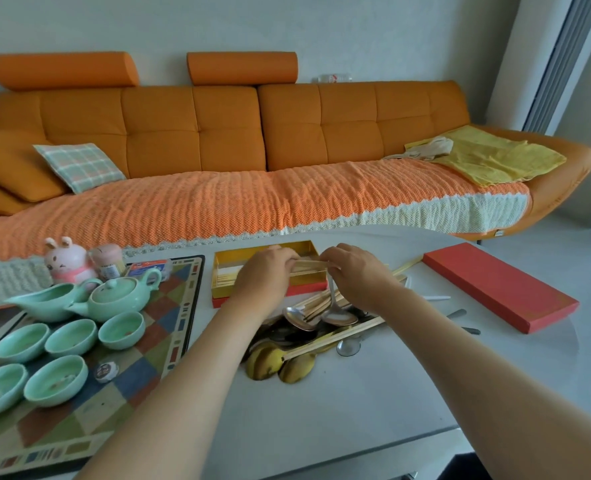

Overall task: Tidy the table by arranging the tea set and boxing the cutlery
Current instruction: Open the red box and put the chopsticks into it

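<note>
An orange sofa [225, 133] runs along a pale wall [287, 22], two headrests [242, 68] above its back. An orange throw [252, 202] with a cream edge covers the seat. A checked cushion [79, 166] lies at the sofa's left end, a yellow cloth [495, 157] at its right (daylight falls from that side). The white table [356, 393] stands before it, on a pale floor [571, 247].
</note>
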`<state>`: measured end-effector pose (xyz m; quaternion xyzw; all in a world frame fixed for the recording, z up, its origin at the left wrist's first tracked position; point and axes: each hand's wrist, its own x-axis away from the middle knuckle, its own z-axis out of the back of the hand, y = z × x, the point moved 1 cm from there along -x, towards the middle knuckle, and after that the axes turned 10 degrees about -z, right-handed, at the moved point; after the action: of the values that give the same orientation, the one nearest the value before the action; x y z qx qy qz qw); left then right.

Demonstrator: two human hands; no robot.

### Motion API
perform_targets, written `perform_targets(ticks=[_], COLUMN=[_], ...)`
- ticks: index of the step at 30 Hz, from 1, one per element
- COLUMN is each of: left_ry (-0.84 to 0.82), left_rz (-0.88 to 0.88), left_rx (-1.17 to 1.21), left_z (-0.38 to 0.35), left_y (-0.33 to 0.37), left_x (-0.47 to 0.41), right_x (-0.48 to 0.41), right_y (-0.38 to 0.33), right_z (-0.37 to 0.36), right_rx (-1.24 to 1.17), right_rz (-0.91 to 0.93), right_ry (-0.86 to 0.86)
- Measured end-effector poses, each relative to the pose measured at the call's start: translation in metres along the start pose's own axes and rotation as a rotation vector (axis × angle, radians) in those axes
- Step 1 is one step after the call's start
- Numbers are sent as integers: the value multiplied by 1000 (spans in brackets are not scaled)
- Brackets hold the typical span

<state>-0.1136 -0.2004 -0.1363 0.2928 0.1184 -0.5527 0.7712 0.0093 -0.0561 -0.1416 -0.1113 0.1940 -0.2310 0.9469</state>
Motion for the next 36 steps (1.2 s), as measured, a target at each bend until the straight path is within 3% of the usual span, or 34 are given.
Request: perform_targets(ticks=[3, 8, 13, 18, 21, 28, 33, 36], left_ry=[82, 80, -71, -310, -375, -310, -177, -188], left_rz=[66, 134, 72, 80, 112, 114, -12, -44], left_rx=[-45, -168, -222, -289, -267, -267, -186, -21], left_z=[14, 23, 19, 17, 15, 10, 7, 3], left_y=[-31, -64, -70, -64, -64, -53, -20, 1], left_x=[8, 25, 38, 42, 41, 32, 21, 17], right_x=[-6, -21, -39, -48, -47, -29, -24, -17], right_y=[-3, -17, -34, -45, -46, -48, -25, -7], right_z=[-7, -23, -39, -47, -47, -33, -17, -7], right_rx=[8, -12, 46, 62, 3, -29, -99, -77], right_rz=[-48, -32, -63, -152, -143, -49, 7, -13], right_ry=[7, 5, 89, -33, -18, -212, 22, 41])
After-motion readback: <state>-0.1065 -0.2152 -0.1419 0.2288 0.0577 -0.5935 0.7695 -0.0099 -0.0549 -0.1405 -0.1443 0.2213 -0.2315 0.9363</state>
